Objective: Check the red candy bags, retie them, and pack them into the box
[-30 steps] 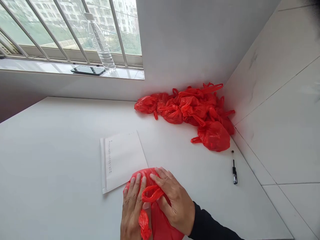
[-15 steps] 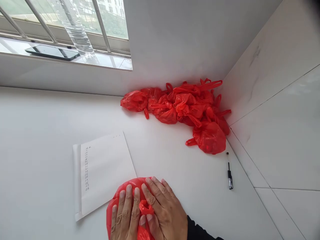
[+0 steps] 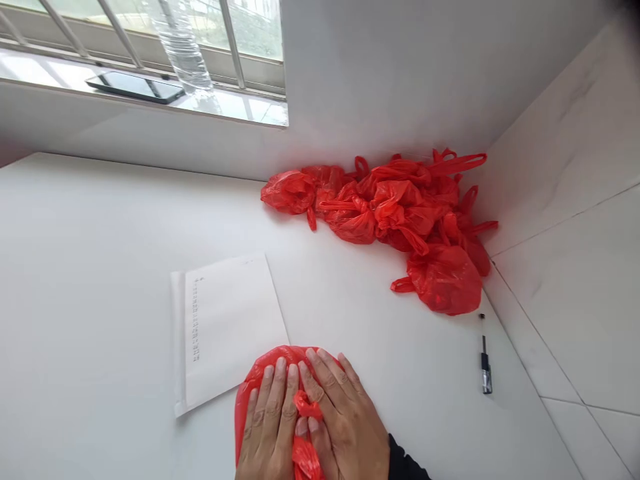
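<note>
A red plastic bag (image 3: 260,380) lies on the white table (image 3: 100,267) at the bottom middle of the head view. My left hand (image 3: 267,427) lies on its left side with fingers stretched flat. My right hand (image 3: 343,420) presses on its right side, fingers also extended. Between the two hands the bag's twisted red handles (image 3: 304,433) stick up. The thumbs are partly hidden by the handles.
A sheet of paper (image 3: 225,327) with a printed column lies left of the bag. A heap of tied red bags (image 3: 400,213) fills the far right corner. A pen (image 3: 485,363) rests by the tiled wall. A phone (image 3: 135,87) and water bottle (image 3: 185,47) stand on the windowsill.
The handles, held up as a loop a second ago, are now flattened between my hands. Both hands have pressed down on the bag. The view has shifted slightly.
</note>
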`<state>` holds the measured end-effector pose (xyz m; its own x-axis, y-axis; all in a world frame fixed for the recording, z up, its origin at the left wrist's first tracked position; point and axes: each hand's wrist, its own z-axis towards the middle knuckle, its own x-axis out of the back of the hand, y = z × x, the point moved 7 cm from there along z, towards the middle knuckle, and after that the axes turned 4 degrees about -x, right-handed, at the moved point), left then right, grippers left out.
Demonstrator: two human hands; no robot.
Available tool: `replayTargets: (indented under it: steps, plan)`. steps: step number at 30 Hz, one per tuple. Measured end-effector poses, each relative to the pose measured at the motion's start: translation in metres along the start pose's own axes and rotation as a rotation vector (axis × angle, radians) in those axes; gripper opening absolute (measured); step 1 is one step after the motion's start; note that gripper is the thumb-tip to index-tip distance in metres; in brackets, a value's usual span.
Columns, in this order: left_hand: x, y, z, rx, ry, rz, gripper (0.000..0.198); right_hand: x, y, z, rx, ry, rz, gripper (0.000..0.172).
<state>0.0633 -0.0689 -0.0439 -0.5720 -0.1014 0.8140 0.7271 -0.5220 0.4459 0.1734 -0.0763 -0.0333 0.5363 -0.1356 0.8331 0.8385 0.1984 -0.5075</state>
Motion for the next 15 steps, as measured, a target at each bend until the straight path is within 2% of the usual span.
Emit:
replayTargets:
  steps: [3,5,8,9,11,13,15]
  plan:
    - [0.003,0.005,-0.004,0.013,-0.051,-0.033,0.065,0.001,0.001,-0.002,0.012,-0.030,0.040,0.061]
    - [0.010,0.005,-0.008,0.074,-0.033,-0.104,0.062,0.005,0.005,-0.007,-0.021,-0.020,0.143,0.057]
    - [0.029,-0.002,-0.016,0.262,0.069,-0.193,0.056,0.012,0.021,-0.019,-0.174,0.034,0.357,0.045]
    - [0.035,-0.001,-0.017,0.256,0.074,-0.183,0.055,0.013,0.028,-0.024,-0.229,0.052,0.417,0.041]
    - [0.043,0.013,-0.015,0.062,-0.021,-0.126,0.060,0.013,0.037,-0.033,-0.277,0.068,0.499,0.037]
    - [0.042,0.029,-0.014,-0.170,-0.201,-0.093,0.076,0.013,0.043,-0.039,-0.276,0.072,0.537,0.035]
    - [0.041,0.032,-0.014,-0.224,-0.319,-0.110,0.088,0.012,0.048,-0.041,-0.274,0.076,0.545,0.035]
